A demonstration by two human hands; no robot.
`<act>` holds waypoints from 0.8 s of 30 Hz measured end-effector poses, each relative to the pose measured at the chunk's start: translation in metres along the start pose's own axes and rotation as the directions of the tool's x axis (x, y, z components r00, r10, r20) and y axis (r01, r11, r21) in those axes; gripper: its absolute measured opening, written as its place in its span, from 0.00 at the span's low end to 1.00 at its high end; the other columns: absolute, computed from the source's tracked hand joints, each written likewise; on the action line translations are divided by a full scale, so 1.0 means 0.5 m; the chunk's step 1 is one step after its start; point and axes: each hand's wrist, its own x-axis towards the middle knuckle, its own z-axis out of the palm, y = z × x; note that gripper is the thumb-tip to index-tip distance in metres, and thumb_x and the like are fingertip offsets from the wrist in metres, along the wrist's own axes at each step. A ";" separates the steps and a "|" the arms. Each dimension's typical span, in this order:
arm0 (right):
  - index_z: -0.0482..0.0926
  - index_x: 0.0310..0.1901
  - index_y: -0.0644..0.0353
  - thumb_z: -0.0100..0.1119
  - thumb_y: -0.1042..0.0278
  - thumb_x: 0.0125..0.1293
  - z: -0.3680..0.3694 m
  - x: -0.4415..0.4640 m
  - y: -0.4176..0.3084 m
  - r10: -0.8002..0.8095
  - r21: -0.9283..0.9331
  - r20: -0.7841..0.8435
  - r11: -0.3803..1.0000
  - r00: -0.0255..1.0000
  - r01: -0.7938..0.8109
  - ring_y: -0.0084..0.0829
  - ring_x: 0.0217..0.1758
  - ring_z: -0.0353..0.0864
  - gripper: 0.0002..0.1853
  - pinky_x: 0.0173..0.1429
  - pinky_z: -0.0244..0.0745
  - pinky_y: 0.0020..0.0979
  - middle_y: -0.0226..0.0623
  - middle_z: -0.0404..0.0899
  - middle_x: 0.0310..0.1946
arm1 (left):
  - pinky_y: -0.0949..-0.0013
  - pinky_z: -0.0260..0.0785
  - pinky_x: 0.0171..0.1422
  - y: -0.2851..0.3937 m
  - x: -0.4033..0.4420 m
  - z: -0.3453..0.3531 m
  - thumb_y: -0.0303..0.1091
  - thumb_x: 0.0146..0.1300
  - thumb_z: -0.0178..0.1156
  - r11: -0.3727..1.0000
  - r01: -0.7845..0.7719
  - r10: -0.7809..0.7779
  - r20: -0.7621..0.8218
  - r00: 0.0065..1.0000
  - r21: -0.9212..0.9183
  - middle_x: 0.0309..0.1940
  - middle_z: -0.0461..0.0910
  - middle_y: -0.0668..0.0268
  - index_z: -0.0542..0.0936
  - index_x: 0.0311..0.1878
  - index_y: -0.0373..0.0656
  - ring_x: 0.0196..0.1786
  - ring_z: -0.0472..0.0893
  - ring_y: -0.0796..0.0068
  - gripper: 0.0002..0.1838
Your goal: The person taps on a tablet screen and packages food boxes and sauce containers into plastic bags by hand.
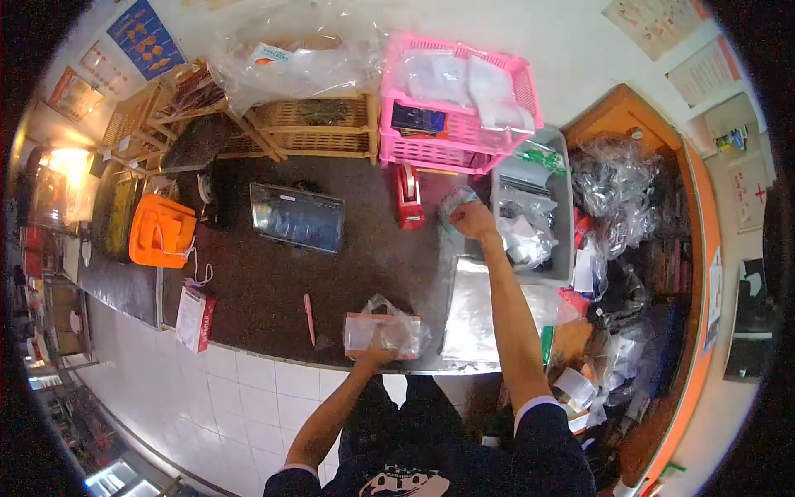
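My left hand [380, 351] is at the front edge of the dark table, closed on a flat packet in clear plastic [358, 332] with orange-brown edges. Loose clear film bunches over the packet and partly covers my fingers. Farther out, my right hand [474, 220] is closed on a crumpled clear plastic piece [458, 200] beside the grey bin [569, 248]. Its fingertips are partly hidden. Left of this hand stands a red tape dispenser [410, 203]. A stack of shiny clear plastic sheets [472, 311] lies under my right forearm.
A tablet [298, 217], pink pen [309, 319], red-and-white box [195, 318] and orange container [162, 232] are on the table [248, 290]. At the back stand pink basket shelves [464, 153] and a wooden rack [315, 141]. Plastic bags [617, 190] crowd the right side.
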 end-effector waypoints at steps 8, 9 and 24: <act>0.89 0.32 0.49 0.70 0.59 0.53 -0.055 -0.060 -0.026 0.024 -0.003 -0.277 1.000 0.960 -0.026 0.45 0.36 0.86 0.07 0.44 0.81 0.42 0.40 0.87 0.30 | 0.57 0.58 0.70 -0.004 -0.005 -0.003 0.55 0.62 0.67 0.999 -0.025 0.025 0.018 1.000 0.027 0.56 0.78 0.66 0.75 0.62 0.43 0.61 0.73 0.65 0.32; 0.89 0.32 0.49 0.70 0.59 0.53 -0.051 -0.063 -0.012 0.027 -0.005 -0.280 1.000 0.960 -0.030 0.45 0.36 0.86 0.07 0.44 0.81 0.42 0.40 0.87 0.30 | 0.57 0.58 0.71 -0.002 -0.007 -0.004 0.55 0.62 0.67 0.999 -0.029 0.029 0.029 0.999 0.023 0.57 0.78 0.66 0.75 0.62 0.43 0.61 0.73 0.65 0.33; 0.81 0.37 0.68 0.63 0.82 0.60 0.211 -0.549 -0.190 0.363 0.966 0.185 0.106 0.913 -0.238 0.32 0.34 0.86 0.04 0.40 0.86 0.34 0.44 0.85 0.34 | 0.63 0.70 0.65 -0.013 0.020 -0.025 0.43 0.62 0.72 0.870 0.311 -0.296 0.098 0.950 -0.383 0.56 0.81 0.60 0.79 0.59 0.37 0.58 0.78 0.68 0.27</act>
